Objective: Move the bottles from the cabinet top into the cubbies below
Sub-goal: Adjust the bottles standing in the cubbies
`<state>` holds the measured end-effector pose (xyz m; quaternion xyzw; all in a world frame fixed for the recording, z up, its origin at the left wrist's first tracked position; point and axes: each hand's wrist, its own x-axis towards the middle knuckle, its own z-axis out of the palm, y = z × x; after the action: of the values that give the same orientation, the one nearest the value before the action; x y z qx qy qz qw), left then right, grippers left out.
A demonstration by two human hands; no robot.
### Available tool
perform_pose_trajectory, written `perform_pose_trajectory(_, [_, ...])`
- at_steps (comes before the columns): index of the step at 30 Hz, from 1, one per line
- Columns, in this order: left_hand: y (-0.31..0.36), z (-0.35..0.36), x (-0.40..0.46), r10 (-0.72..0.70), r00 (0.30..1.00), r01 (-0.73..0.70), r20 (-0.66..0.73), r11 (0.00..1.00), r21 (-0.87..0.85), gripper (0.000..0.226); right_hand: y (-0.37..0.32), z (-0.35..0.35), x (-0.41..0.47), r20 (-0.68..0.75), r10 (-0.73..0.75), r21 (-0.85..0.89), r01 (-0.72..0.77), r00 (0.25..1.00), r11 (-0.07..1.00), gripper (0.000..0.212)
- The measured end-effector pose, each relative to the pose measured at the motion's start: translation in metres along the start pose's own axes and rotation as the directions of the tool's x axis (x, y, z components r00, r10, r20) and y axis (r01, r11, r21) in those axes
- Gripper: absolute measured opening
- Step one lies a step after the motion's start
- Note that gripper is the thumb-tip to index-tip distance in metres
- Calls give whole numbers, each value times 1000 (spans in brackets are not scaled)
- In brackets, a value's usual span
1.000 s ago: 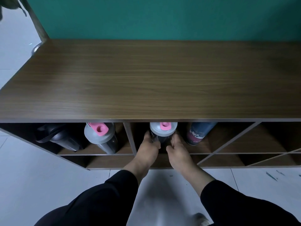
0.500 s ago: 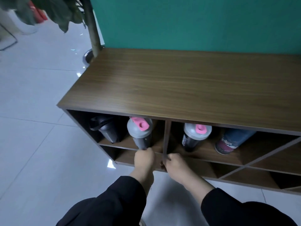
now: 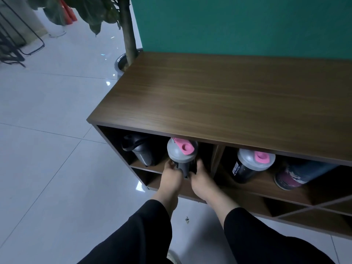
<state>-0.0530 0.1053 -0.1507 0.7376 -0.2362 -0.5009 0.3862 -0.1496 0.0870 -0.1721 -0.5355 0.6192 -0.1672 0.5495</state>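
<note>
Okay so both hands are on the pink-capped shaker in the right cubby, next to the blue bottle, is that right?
Not quite. The head view shows the left hand and right hand on the pink-capped shaker in the left cubby, beside the black bottle. The right cubby's shaker, by the blue bottle, stands untouched.

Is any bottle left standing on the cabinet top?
No, the cabinet top is bare; the grey-lidded shaker sits in a cubby between both hands.

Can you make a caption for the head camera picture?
Both hands grip a pink-capped shaker in the left cubby; the cabinet top is bare.
</note>
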Motion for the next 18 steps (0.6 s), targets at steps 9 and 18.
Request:
perform_pose_trajectory(9, [6, 5, 22, 69, 982, -77, 174, 996, 38, 48, 13, 11, 7, -158, 49, 235, -11, 986, 972, 55])
perform_pose_trajectory(18, [4, 7, 31, 44, 996, -45, 82, 999, 10, 44, 15, 13, -1, -126, 77, 208, -50, 989, 977, 63])
